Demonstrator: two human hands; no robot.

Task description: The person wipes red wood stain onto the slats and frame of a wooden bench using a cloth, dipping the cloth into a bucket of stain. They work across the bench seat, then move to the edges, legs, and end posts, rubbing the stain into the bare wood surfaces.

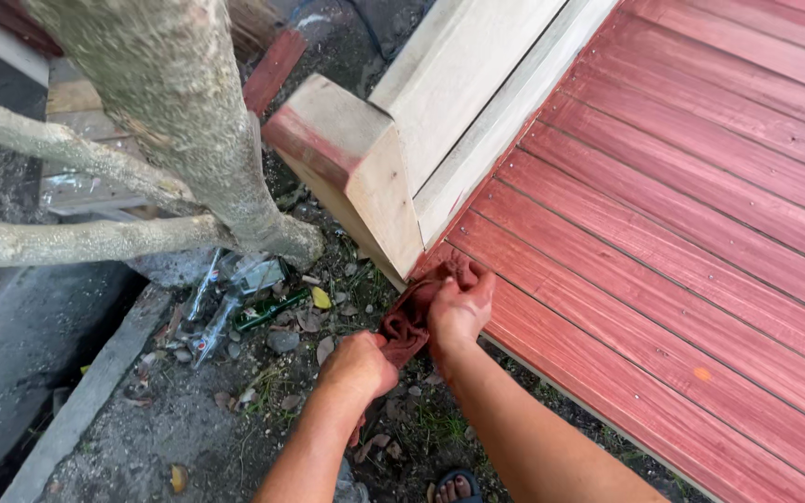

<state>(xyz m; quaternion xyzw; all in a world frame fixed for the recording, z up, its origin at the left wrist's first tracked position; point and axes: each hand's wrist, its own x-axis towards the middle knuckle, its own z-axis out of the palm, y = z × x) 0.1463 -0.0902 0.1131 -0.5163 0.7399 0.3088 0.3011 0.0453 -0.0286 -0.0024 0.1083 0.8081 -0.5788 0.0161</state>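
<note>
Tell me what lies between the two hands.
In the head view, a red-stained rag spans from the left hand to the right hand, both gripping it.

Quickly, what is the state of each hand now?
Left hand: closed, gripping the lower end of the red-stained cloth rag.
Right hand: closed on the same rag's upper end.

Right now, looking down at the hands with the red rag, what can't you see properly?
- Red rag: partly bunched inside the left hand and under the right hand, head view.
- Right fingertips: hidden behind the rag at the stained slat panel edge.
- Foot: cut off by the bottom edge.
- Tree trunk: its top is cut off by the upper edge.
- Glass bottles in the litter: too small to count.
</note>
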